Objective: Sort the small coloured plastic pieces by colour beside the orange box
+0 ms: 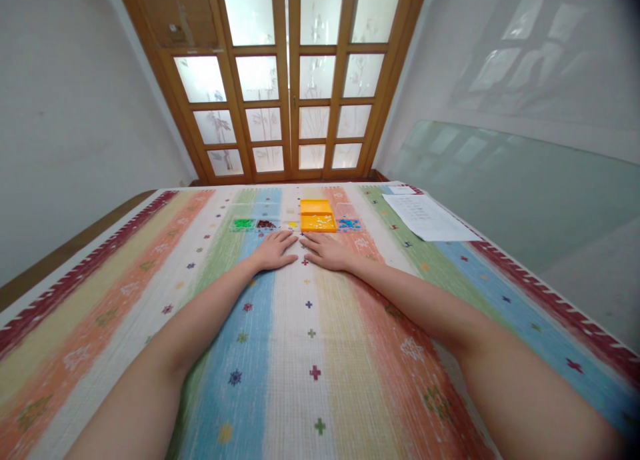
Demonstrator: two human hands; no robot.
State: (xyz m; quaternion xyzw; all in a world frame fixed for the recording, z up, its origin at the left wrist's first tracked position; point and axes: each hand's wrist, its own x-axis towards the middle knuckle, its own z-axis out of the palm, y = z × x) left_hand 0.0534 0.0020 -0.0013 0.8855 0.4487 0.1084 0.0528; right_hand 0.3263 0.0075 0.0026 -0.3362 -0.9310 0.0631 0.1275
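Note:
My left hand [275,250] lies flat on the striped tablecloth [295,353], fingers spread and holding nothing. Close beside it, my right hand [325,251] rests palm down with its fingers apart, also holding nothing. Just beyond the fingertips stands an orange box [319,207] with its lid raised and small white pieces inside. To its left, clear containers hold small green pieces [244,224], dark red-brown pieces [265,225] and a few yellow pieces [292,225]. Small blue pieces [349,224] lie in a clear container on the right of the orange box.
Sheets of paper with writing [425,217] lie at the table's far right. Behind the table are wooden doors with frosted panes [293,80]. A glass panel [520,193] leans along the right wall, and a pale wall [75,113] rises on the left.

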